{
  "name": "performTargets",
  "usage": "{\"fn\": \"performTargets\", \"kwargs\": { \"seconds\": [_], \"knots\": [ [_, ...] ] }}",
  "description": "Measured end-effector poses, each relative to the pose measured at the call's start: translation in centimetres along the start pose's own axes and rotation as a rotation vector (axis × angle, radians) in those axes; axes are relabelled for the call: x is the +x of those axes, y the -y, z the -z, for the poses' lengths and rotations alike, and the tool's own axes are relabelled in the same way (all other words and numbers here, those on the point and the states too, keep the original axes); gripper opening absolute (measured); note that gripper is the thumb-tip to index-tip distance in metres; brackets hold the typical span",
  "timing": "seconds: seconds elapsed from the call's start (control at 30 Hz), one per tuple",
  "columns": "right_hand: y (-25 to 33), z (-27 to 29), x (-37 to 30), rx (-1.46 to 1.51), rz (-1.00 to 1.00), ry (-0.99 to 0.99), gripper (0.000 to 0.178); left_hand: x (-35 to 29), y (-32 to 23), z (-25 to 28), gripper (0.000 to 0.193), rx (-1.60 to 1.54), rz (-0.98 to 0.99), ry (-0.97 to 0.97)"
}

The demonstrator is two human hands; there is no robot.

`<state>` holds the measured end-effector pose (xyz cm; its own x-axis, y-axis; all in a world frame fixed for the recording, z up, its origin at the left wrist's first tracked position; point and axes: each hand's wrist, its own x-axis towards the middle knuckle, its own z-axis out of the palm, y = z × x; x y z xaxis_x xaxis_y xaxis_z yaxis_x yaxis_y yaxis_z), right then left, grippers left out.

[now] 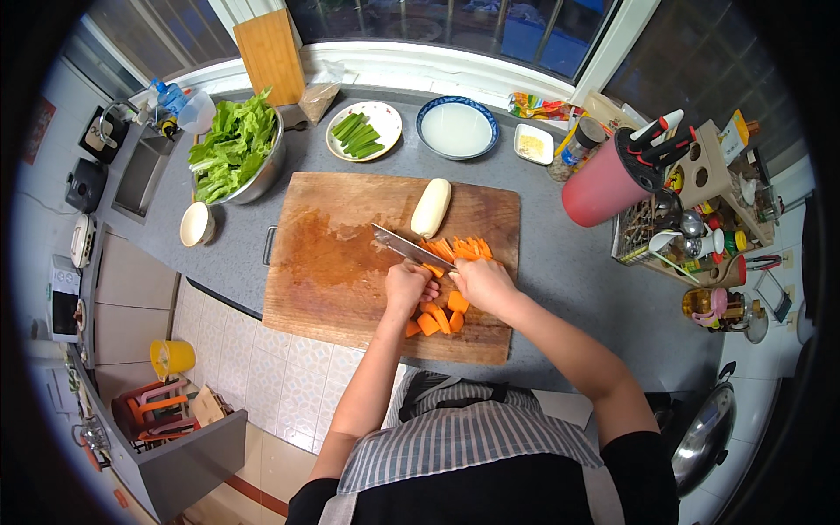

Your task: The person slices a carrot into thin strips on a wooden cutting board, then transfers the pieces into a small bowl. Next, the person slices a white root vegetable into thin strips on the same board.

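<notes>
On a wooden cutting board (324, 306), my right hand (484, 284) grips the handle of a kitchen knife (402, 246), whose broad blade points up and to the left. My left hand (409, 286) is curled beside the blade, its fingertips on a piece of carrot that is partly hidden. Beyond the blade lie cut carrot strips (471, 249). Thicker carrot chunks (429, 324) sit on the near side, between my wrists. A peeled white root vegetable (431, 208) rests whole at the board's far edge.
Behind the board stand a steel bowl of lettuce (262, 179), a plate of green vegetable pieces (385, 118), a bowl of whitish liquid (457, 131) and a small dish (534, 144). A red knife block (604, 188) is at right, a small cup (197, 225) at left. An open drawer (197, 472) juts out lower left.
</notes>
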<state>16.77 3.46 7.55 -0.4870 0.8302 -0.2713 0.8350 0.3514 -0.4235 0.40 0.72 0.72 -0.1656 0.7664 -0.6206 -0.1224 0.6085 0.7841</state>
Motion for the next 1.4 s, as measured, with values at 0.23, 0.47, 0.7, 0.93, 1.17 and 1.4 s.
{"fn": "performTargets", "kwargs": {
  "seconds": [0.23,0.47,0.7,0.93,1.17,1.4],
  "knots": [
    [-0.1,-1.3,0.3,0.19,-0.038,-0.198,0.024,-0.3,-1.2,1.3,0.01,0.008,-0.032,-0.002],
    [-0.3,0.5,-1.5,0.135,0.006,-0.105,0.024,-3.9,-0.7,3.9,0.009,0.096,-0.202,-0.07],
    [-1.0,0.7,-0.8,0.148,-0.08,-0.154,0.024,-8.4,0.6,0.3,0.019,0.73,-0.662,-0.188],
    [-0.5,0.9,-1.6,0.246,-0.048,-0.222,0.025,-5.9,-0.8,-4.5,0.024,1.395,-0.381,-0.131],
    [-2.0,0.0,-2.8,0.361,-0.066,-0.371,0.028,-6.7,-1.5,-4.0,0.04,1.244,-0.462,-0.103],
    [-1.8,0.7,-4.1,0.336,-0.129,-0.253,0.026,-9.2,-0.1,-2.3,0.066,1.236,-0.517,-0.116]
  ]
}}
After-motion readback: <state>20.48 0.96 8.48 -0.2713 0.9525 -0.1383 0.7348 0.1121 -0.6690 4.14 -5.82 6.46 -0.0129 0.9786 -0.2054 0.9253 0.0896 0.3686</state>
